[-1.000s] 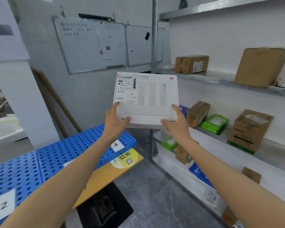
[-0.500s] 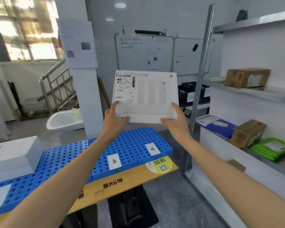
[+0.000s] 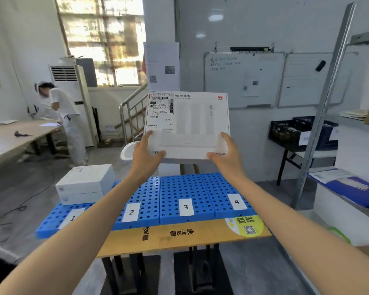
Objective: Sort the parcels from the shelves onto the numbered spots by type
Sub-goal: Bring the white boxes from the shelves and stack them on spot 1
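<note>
Holding: the white parcel is up in the air, upright, label side facing us, well clear of the blue numbered spots below.
Left hand: clamped on the parcel's lower left corner, thumb on the front face, forefinger up the side edge.
Right hand: gripping the lower right corner, thumb in front, forefinger up the side.
Spot 1: two white boxes stacked on it.
Shelf: off right, a blue-and-white flat parcel lying on it.
</note>
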